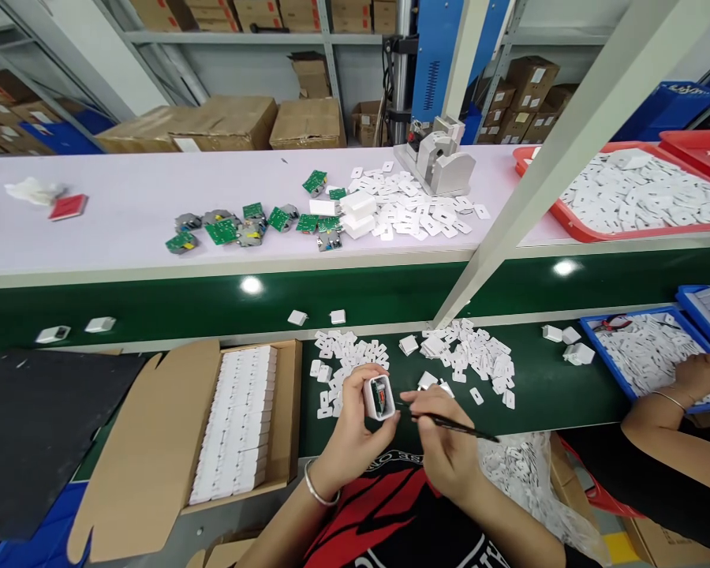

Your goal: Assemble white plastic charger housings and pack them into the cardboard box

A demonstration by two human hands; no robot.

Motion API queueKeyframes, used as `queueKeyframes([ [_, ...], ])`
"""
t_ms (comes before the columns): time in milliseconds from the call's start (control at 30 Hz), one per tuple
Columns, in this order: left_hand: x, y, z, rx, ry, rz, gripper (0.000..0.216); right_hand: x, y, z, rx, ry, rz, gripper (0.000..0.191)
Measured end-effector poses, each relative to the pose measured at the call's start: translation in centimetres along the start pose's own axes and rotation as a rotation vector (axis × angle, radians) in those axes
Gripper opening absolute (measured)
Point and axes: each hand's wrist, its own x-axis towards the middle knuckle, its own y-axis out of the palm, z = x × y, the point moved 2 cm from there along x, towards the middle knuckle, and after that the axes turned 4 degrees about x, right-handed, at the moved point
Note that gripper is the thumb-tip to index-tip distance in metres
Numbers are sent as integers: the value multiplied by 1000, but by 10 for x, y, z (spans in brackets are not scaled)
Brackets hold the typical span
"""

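My left hand (358,414) is closed around a small white plastic housing (371,401), its open end facing up toward me. Inside the housing a circuit board (380,396) with red and dark parts shows. My right hand (446,442) grips slim black tweezers (461,427), their tip just right of the housing, not clearly touching it. Behind my left hand lies a spread of flat white plates (349,351). More white plates (479,347) lie beyond my right hand, with several white housings (409,345) among them.
An open carton (285,418) of packed white housings stands at left. Green circuit boards (222,230) lie on the upper shelf (124,229), near a press fixture (443,162). A slanted white post (509,197) crosses the right side. A co-worker's hand (699,377) reaches into a blue tray (612,363).
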Motion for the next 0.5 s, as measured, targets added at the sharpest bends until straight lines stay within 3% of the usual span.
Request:
queueKeyframes([
  [100, -1, -7, 28, 79, -201, 9, 51, -12, -10, -44, -105, 191, -78, 19],
  [267, -13, -21, 76, 72, -450, -83, 39, -49, -6, -160, -567, 579, 253, 42],
  [400, -22, -22, 106, -52, -549, -123, 47, -83, 11, -218, -584, 587, 218, 55],
  [500, -30, -18, 124, -85, -627, -155, 58, -100, 7, -240, -602, 589, 134, 44],
])
